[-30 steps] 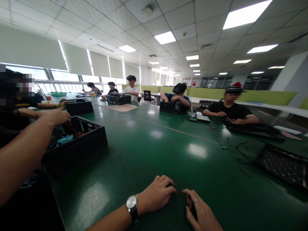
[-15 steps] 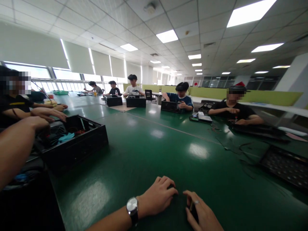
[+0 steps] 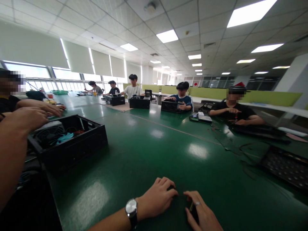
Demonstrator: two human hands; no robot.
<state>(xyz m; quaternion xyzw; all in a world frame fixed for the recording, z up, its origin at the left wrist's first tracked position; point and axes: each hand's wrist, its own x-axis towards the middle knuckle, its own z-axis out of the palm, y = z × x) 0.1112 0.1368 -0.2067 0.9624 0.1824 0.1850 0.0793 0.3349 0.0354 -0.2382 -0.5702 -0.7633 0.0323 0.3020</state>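
From where I stand, the long green table under both hands is just as it was. What has changed lies beyond the left hand: the neighbour's arm has drawn back from the open black case, so the fan inside it shows more plainly. The left hand and the right hand have scarcely moved, so I'd judge the work between them no further on.

The tabletop is hard and glossy, throwing back the ceiling lights. The case, well apart from the hands, is a boxy shell, probably sheet metal, with a soft blue-green bundle tucked by the fan's round grille. Off beyond the right hand lies a dark panel studded with pale spots.

The left fingers curl down towards the table; I can't tell whether they hold anything. Behind them a silver-dialled watch sits on a dark strap. A thin metal ring circles a right finger. Smallest, a dark sliver shows between the right thumb and forefinger, yellowish along one edge; whether it's pinched, I can't say.
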